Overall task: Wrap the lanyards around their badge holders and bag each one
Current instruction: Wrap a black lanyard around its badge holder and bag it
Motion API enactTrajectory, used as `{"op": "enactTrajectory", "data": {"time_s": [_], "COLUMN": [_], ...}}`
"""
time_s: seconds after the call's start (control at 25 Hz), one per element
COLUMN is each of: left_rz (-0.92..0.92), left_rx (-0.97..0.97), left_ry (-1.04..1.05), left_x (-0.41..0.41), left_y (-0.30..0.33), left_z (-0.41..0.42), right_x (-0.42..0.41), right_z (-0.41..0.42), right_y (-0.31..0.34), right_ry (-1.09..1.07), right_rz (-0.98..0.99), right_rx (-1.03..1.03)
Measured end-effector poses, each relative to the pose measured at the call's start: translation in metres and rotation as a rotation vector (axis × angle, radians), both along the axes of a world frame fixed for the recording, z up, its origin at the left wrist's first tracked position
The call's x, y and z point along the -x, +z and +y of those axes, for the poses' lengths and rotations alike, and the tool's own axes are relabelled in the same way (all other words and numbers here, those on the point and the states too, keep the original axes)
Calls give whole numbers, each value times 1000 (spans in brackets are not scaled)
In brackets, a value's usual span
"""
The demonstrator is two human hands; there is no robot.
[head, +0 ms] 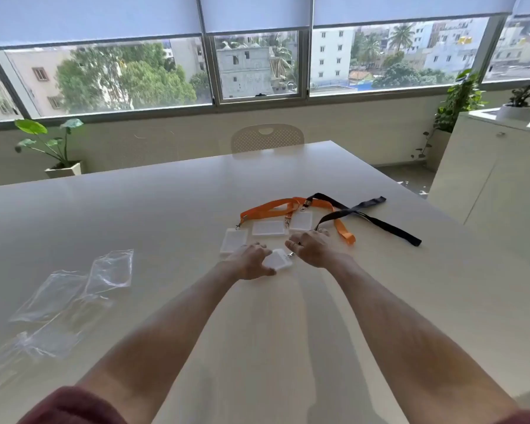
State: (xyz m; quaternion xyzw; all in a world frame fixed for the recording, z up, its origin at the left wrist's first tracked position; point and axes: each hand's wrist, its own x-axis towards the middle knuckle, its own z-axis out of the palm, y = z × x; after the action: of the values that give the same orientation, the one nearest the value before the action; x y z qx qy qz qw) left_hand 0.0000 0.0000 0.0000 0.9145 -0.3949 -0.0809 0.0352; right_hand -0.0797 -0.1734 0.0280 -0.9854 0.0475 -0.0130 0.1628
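Glossy off-white rectangular table (166, 215), smooth and reflective.

At 8 o'clock: thin clear plastic bags (74, 295), crinkled and flat, partly overlapping, well apart from both hands.

Centre: left hand (250, 261), fingers curled, gripping the near-left edge of a frosted white rectangular plastic badge holder (278, 260) that carries a small metal clip at its far-right corner.

At 11 to 12 o'clock of that holder: three more frosted white rectangular badge holders (268, 228) lying flat in a loose row.

Just right of centre: right hand (311, 244), knuckles up and fingers bent near the clip; whether it pinches anything cannot be told.

At 12 to 1 o'clock: flat woven orange lanyards (273, 209), looped, metal clips at the ends, crossed by a flat woven black lanyard (380, 223) trailing toward 2 o'clock.
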Motion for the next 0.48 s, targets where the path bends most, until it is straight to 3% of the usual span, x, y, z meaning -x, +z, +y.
{"op": "enactTrajectory", "data": {"time_s": [0.28,0.48], "left_rz": [117,32], "left_rx": [23,76], "left_ry": [191,221], "left_x": [-5,-1], "left_y": [-5,-7], "left_z": [-14,-16], "right_x": [-13,-24], "right_z": [-29,-42], "right_y": [-4,-10], "right_ry": [106,182], "right_rz": [25,-67], "right_rx": [-69,-146]}}
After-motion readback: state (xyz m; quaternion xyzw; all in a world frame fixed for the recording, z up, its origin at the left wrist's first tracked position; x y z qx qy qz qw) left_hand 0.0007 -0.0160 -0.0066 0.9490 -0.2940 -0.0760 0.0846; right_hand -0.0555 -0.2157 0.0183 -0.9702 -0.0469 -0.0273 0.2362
